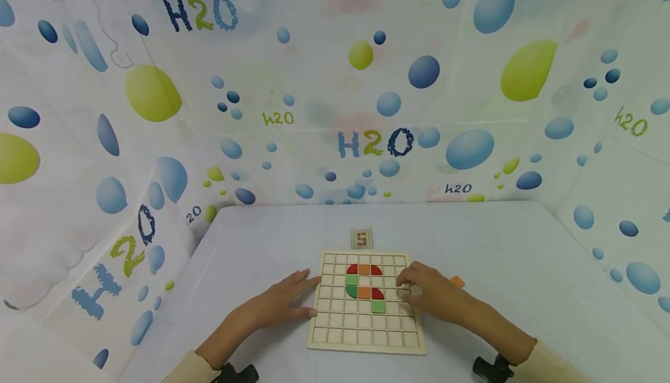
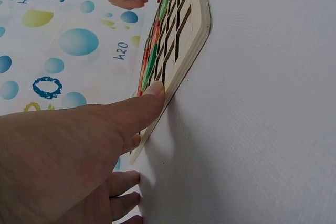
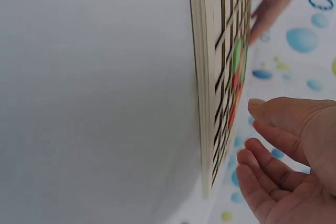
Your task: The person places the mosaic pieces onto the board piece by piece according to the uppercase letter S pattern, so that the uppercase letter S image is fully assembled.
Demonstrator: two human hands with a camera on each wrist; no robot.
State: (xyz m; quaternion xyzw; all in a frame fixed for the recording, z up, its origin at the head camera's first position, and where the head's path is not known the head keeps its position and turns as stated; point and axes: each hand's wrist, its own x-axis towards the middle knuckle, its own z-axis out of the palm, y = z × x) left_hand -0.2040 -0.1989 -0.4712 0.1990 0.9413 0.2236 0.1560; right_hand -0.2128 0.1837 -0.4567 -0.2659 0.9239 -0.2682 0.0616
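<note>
A square wooden grid board (image 1: pixel 345 336) lies flat on the table. Red quarter-circle pieces (image 1: pixel 377 294), orange squares (image 1: pixel 363 293), light green squares (image 1: pixel 378 306) and one dark green quarter-circle (image 1: pixel 351 292) sit in its upper middle cells. My left hand (image 1: pixel 282 301) rests along the board's left side, its thumb and fingertips at the rim; the left wrist view shows the thumb on the edge. Over the right edge hovers my right hand (image 1: pixel 434 293), fingers loosely bent, with nothing between them in the right wrist view.
A small patterned card (image 1: pixel 362 238) with an S-like figure lies behind the board. An orange piece (image 1: pixel 458 281) is on the white table (image 1: pixel 262 243) just beyond my right wrist. A cloth printed with bubbles and letters (image 1: pixel 314 81) hangs around the back and sides.
</note>
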